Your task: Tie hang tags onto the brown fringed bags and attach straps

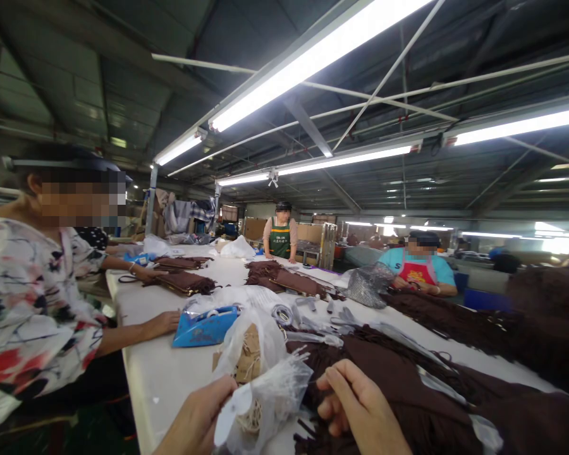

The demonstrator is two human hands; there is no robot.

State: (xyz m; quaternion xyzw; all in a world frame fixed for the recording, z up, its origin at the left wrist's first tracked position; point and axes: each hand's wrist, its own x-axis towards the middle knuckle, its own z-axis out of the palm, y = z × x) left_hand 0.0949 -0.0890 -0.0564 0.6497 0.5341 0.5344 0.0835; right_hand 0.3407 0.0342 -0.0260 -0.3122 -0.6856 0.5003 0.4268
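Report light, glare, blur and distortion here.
Head view: overhead tube light blown out to white, ceiling dark around it; head view: brown pile at right edge soft and smeared; head view: co-worker at left edge apparently stretched; head view: white strands by the left hand low in contrast against the plastic bag.

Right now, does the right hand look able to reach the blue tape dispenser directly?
Probably not: the translucent plastic bag and the clear strips lie between the right hand and the blue tape dispenser.
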